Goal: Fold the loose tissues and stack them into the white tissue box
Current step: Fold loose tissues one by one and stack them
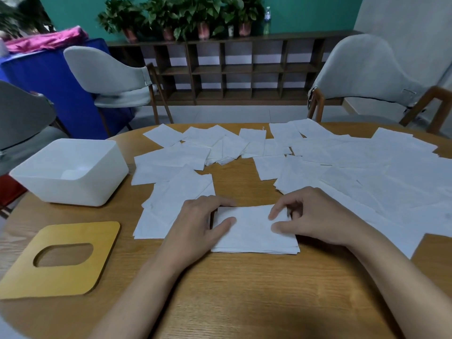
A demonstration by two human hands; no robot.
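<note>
A folded white tissue (254,234) lies flat on the wooden table (232,289) in front of me. My left hand (200,221) rests on its left edge, thumb and fingers pressing it down. My right hand (308,216) pinches its upper right corner between thumb and forefinger. Several loose white tissues (342,162) are spread over the far and right parts of the table. The white tissue box (71,172) stands open at the left; a pale shape shows at its bottom.
The box's wooden lid (58,260) with an oval slot lies flat at the front left. Grey chairs (117,77) stand behind the table, another chair (367,77) at the back right. A dark shelf (232,69) with potted plants lines the far wall.
</note>
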